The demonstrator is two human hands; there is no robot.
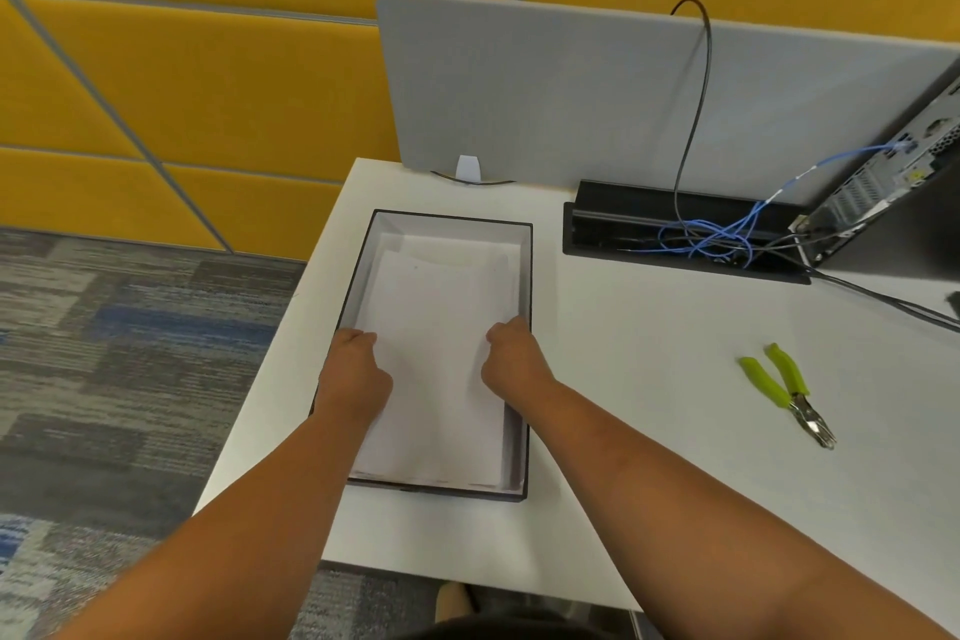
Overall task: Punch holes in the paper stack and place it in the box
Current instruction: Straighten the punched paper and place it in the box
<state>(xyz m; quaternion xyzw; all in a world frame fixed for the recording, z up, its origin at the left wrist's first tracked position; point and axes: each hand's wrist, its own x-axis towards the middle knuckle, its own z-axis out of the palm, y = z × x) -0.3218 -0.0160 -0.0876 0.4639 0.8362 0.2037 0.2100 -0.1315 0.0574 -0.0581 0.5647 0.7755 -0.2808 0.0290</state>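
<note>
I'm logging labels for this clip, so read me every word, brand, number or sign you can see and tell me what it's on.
No readable text anywhere.
Paper stack in the box: looks blank, only faint specks.
Hole punch: no visible marking.
Computer rear panel: any stickers are too small and blurred to read.

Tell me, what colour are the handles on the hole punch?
Bright lime green, on the hole punch lying on the table. Head view.

Pretty clearly an office: grey divider screen (597,94) beyond the grip, PC tower (893,172) and cable tray (675,229) off right, yellow partition panels (208,68).
</note>
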